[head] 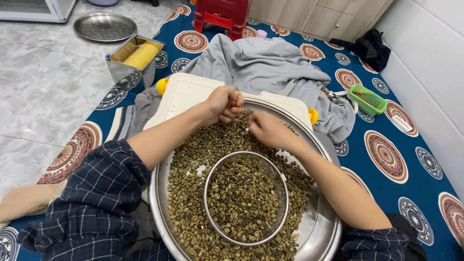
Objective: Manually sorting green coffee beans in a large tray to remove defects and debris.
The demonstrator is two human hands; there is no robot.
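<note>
Big tray (316,232): shiny smooth metal. Round sieve (246,198): fine wire mesh, polished metal rim. Beans (203,145): matt, dull olive-green. White board (186,94): matt plastic. Grey cloth (270,67): soft, creased fabric. Mat (411,169): printed woven textile. Floor (38,92): glossy marble-look tile. Red stool (222,14): glossy plastic.

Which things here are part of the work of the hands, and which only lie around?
In use: left hand, closed; right hand, picking; greenish beans; big metal tray; round mesh sieve.

Lying about: empty metal plate; metal box; red stool; green basket; grey cloth.
</note>
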